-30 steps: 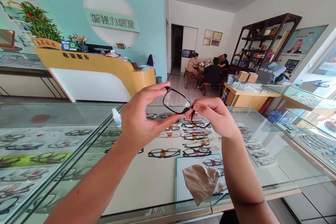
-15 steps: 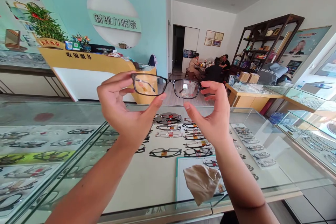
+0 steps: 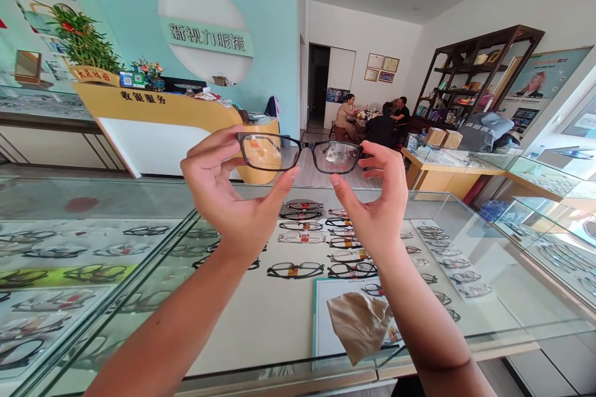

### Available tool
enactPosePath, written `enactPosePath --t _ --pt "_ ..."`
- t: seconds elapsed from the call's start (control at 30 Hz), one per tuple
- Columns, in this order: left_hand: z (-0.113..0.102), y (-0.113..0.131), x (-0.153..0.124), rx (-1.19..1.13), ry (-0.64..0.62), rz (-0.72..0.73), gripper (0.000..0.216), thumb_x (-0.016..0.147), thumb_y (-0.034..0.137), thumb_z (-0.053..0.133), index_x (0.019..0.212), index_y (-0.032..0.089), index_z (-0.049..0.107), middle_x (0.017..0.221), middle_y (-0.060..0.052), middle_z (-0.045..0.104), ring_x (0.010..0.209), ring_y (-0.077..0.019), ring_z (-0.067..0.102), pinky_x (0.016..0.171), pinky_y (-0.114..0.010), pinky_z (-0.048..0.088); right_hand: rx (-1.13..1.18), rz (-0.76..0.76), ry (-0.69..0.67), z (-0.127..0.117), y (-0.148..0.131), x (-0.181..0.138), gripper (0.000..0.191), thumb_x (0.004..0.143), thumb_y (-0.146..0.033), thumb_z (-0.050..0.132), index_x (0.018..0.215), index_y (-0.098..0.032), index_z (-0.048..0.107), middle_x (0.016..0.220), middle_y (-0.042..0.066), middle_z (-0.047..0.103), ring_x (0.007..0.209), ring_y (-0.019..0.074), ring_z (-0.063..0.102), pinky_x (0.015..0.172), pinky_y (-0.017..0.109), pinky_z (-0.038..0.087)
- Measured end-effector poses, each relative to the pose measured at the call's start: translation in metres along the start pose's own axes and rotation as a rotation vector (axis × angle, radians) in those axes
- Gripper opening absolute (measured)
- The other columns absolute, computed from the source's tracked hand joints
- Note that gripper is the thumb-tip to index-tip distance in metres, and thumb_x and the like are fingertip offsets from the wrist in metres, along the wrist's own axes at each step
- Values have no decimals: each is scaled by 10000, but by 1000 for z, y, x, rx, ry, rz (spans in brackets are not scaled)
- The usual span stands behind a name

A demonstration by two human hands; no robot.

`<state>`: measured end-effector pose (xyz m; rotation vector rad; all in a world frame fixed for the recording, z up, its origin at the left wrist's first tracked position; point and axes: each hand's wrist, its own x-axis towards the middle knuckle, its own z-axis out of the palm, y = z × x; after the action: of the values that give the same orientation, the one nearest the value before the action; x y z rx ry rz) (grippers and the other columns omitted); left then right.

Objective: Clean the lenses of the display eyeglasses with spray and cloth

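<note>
A pair of dark-rimmed eyeglasses [image 3: 306,147] is held up in front of me, above the glass display case [image 3: 261,316]. My left hand [image 3: 233,186] grips the left end of the frame, with its thumb under the left lens. At the right end, my right hand [image 3: 377,198] pinches the frame with its fingers, the thumb just below the right lens. The lenses are clear and the room shows through them. Below, a crumpled tan cloth [image 3: 359,325] lies on the case top near my right forearm.
Rows of eyeglasses [image 3: 295,270] lie inside the case. More frames [image 3: 56,252] fill the case at left. Beyond stand a yellow-and-white counter [image 3: 153,142], a dark shelf unit [image 3: 470,74] and another display counter [image 3: 447,164]. People [image 3: 379,127] sit at a table in the back.
The eyeglasses and my left hand have shifted slightly right in the view. Both hands keep hold of the frame; the cloth stays where it was.
</note>
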<state>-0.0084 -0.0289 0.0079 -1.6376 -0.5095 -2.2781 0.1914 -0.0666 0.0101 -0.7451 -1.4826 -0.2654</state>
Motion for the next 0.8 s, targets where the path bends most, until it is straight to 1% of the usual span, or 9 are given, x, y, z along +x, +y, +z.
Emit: enactPosePath --t 0.23,0.37,0.43,0.5,0.53,0.6,0.67,0.73,0.8 --pt "-3 -11 0 72 16 163 833 616 483 1098 1293 354 630 1382 -88 690 1306 -376 709 911 -556 644 -18 70 -83 2 2 -2 507 1001 -368 780 1454 -307 560 1423 120 687 1106 269 730 876 467 645" --pt "-3 -11 2 32 -12 74 789 660 483 1081 1293 380 622 1408 -75 678 1362 -365 683 899 -543 651 -31 72 -65 -21 -13 4 410 1040 -354 707 1425 -293 578 1413 119 700 1106 262 728 877 457 622" --pt "-2 -9 3 -10 -20 2 729 712 474 1058 1283 382 615 1423 -76 675 1402 -358 666 867 -521 657 -32 78 -98 -44 -23 11 234 1052 -326 688 1280 -282 656 1257 79 743 1009 231 720 824 414 590" --pt "-1 -10 5 -43 -26 -45 648 776 455 1021 1270 367 611 1426 -85 677 1420 -349 663 856 -504 665 -50 110 -216 -69 -30 15 66 1069 -307 678 1112 -269 710 1045 31 758 911 201 700 778 371 548" --pt "0 -11 6 -51 -35 -55 619 802 457 1003 1266 357 606 1431 -88 674 1428 -342 660 862 -497 671 -72 132 -318 -80 -30 14 67 1076 -306 674 1056 -264 722 989 19 757 882 190 693 755 355 532" --pt "1 -15 6 -67 -55 -24 630 817 515 984 1271 331 586 1442 -94 663 1443 -333 652 865 -474 679 -112 194 -585 -99 -26 4 104 1082 -292 667 1003 -254 723 943 5 765 843 177 698 751 342 529" --pt "2 -17 5 -79 -61 24 720 784 595 989 1289 312 560 1440 -100 658 1447 -333 647 856 -453 678 -144 285 -820 -111 -17 -21 96 1083 -276 653 1030 -258 730 974 0 796 839 180 728 772 350 546" --pt "2 -16 3 -60 -57 28 800 734 621 1015 1302 314 543 1441 -107 663 1452 -344 640 873 -461 673 -212 355 -902 -117 -8 -57 119 1080 -328 670 1013 -258 739 966 10 808 851 214 754 765 371 561" --pt "1 -12 0 -2 -51 -17 846 698 594 1044 1324 335 537 1464 -110 665 1471 -361 624 907 -491 668 -252 410 -883 -119 -2 -94 133 1079 -355 672 1029 -252 738 983 33 810 888 248 775 779 402 592"
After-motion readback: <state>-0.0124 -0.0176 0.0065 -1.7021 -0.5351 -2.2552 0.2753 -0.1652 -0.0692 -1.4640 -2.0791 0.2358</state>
